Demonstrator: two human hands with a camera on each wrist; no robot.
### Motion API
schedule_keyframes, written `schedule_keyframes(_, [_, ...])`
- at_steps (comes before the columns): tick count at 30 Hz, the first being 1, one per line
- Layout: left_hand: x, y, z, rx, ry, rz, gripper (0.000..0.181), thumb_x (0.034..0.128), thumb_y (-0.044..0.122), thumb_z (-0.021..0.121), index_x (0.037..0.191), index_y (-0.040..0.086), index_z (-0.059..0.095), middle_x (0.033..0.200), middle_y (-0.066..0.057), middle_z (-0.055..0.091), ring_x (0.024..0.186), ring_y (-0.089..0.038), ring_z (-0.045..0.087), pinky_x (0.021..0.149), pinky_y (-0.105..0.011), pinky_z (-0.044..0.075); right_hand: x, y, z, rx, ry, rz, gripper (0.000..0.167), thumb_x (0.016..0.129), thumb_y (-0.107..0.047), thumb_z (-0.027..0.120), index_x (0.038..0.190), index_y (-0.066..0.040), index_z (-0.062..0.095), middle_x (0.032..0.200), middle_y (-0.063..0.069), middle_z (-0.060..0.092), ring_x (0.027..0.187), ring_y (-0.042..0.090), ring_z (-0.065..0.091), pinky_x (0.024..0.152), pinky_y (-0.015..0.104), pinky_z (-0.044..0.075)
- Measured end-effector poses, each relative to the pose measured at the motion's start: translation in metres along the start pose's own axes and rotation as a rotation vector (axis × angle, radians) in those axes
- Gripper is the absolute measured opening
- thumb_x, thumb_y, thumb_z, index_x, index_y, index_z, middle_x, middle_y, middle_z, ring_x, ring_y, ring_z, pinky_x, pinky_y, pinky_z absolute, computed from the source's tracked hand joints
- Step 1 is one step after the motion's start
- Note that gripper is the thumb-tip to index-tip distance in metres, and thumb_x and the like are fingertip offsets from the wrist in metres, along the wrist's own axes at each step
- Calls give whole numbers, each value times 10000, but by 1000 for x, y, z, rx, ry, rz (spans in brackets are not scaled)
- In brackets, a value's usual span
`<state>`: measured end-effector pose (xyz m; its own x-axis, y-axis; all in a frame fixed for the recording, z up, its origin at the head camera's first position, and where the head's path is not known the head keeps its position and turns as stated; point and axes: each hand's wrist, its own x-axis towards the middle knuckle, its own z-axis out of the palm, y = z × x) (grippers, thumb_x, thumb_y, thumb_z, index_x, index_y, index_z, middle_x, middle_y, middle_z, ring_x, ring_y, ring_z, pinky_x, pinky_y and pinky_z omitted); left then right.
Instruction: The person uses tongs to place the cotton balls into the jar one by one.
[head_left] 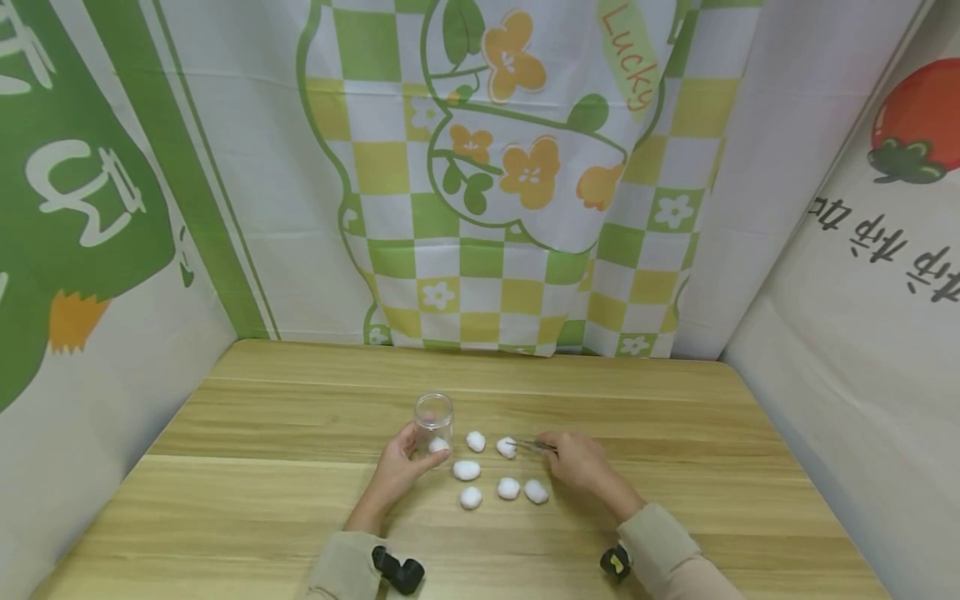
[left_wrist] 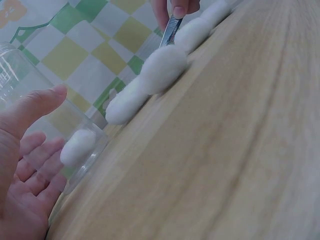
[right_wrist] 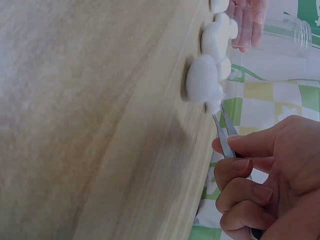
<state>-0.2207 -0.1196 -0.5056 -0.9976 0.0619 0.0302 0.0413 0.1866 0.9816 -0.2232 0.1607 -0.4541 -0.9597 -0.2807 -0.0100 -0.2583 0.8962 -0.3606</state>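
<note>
A clear jar (head_left: 434, 417) stands on the table with one cotton ball (head_left: 438, 446) inside at its bottom. Around its side curl the fingers and thumb of the left hand (head_left: 399, 468). Metal tweezers (head_left: 534, 445) are pinched in the right hand (head_left: 581, 462), and their tips are at a cotton ball (head_left: 506, 448) right of the jar. The right wrist view shows the tweezers (right_wrist: 223, 137) with tips slightly apart beside that ball; whether they touch it I cannot tell. Several other cotton balls, one of them at the front (head_left: 471, 498), lie between the hands.
The wooden table (head_left: 300, 400) ends at the back against a hanging patterned cloth (head_left: 480, 267). Cloth-covered walls rise at the left and right. Three cotton balls lie nearest the front, one below the jar's right side and two near the right hand.
</note>
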Motion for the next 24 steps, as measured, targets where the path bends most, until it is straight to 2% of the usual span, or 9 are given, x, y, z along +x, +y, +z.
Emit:
schedule_keyframes(8, [-1, 0, 0, 6, 1, -2, 611, 823, 164, 756, 1354, 23, 488, 1433, -203, 513, 1376, -368, 451, 1186, -506, 337, -1, -4, 0, -7, -29, 26, 276, 924, -127, 596, 1190, -115, 670, 706, 41, 604, 494, 102, 336, 431, 198, 229])
schedule_keyframes(15, [-1, 0, 0, 2, 0, -4, 618, 821, 167, 757, 1358, 27, 485, 1436, -200, 510, 1376, -370, 450, 1186, -512, 334, -1, -5, 1, -26, -8, 17, 253, 921, -127, 610, 1163, -121, 682, 997, 109, 732, 554, 123, 405, 439, 213, 236])
schedule_keyframes(24, [-1, 0, 0, 18, 3, 2, 624, 825, 169, 755, 1367, 23, 480, 1434, -208, 510, 1378, -371, 447, 1186, -511, 333, 0, -3, 2, -56, 36, 31, 217, 923, -138, 610, 1121, -159, 695, 1017, 107, 746, 591, 128, 480, 426, 219, 260])
